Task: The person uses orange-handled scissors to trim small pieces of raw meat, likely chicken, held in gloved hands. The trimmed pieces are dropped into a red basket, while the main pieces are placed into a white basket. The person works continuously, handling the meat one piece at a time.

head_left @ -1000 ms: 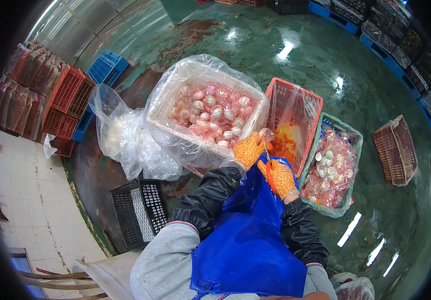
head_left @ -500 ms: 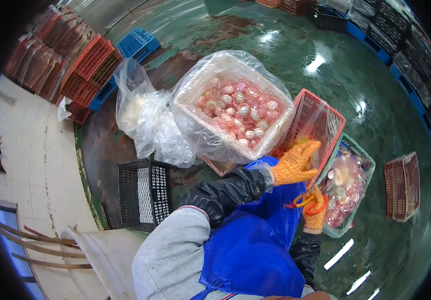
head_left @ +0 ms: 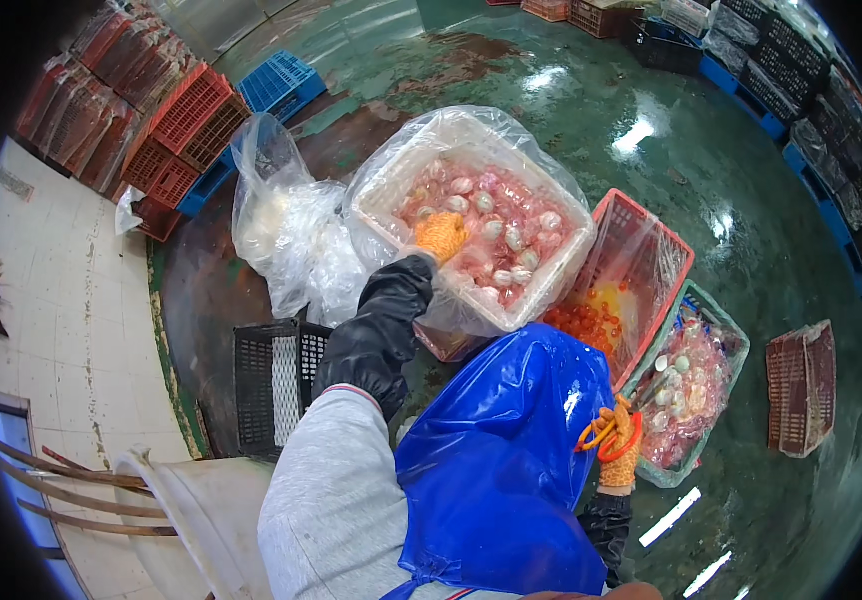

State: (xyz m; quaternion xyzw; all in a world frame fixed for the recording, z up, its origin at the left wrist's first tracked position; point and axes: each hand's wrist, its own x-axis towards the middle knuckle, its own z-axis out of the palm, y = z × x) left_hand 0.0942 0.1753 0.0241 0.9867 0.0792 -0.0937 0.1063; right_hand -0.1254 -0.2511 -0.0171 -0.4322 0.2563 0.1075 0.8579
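Note:
My left hand (head_left: 441,236), in an orange glove with a black sleeve, reaches into a white foam box (head_left: 561,290) lined with clear plastic. It rests among the pink and white shellfish (head_left: 511,235); what its fingers hold is hidden. My right hand (head_left: 617,448), also in an orange glove, hangs beside my blue apron (head_left: 506,460) and grips orange-handled scissors (head_left: 599,436). The scissors' tip points toward a green basket (head_left: 736,345) of shells. Between box and green basket stands a red basket (head_left: 679,262) holding orange pieces (head_left: 586,322).
A black crate (head_left: 269,385) sits by my left knee, with a crumpled clear plastic bag (head_left: 286,230) behind it. Stacked red crates (head_left: 183,130) and a blue crate (head_left: 281,80) lie at the far left. Another red basket (head_left: 801,390) lies to the right on the wet green floor.
My left hand moved from the red basket up and left into the foam box. My right hand dropped lower beside the apron with the scissors.

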